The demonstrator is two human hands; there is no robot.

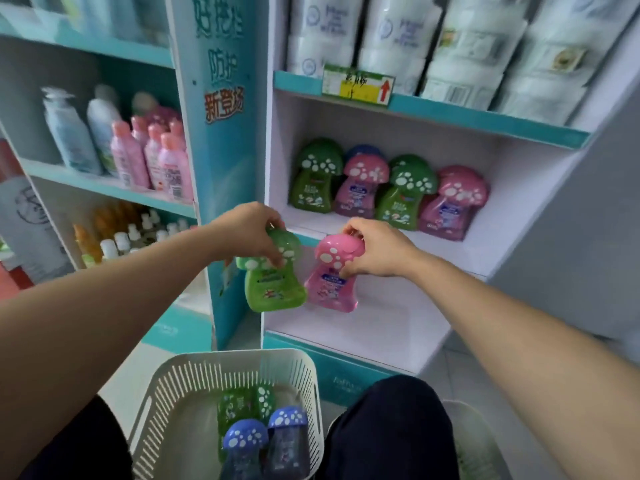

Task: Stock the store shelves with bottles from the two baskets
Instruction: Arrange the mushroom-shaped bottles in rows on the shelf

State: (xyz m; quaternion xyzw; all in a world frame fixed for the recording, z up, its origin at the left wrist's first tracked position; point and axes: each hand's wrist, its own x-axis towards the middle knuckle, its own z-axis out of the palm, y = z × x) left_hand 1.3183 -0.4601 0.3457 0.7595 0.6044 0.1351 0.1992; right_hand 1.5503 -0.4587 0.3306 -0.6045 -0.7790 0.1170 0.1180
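Green bottle (273,271) is gripped by its mushroom cap in the left hand (247,233); pink bottle (334,271) likewise in the right hand (375,249), both held before the lower shelf (398,327), above the near basket (173,393).

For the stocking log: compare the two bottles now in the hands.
The green bottle hangs from the left hand; the pink bottle hangs from the right hand. The green bottle tilts more than the pink bottle. Both have white-spotted mushroom caps, are gripped by those caps and are off the shelf.
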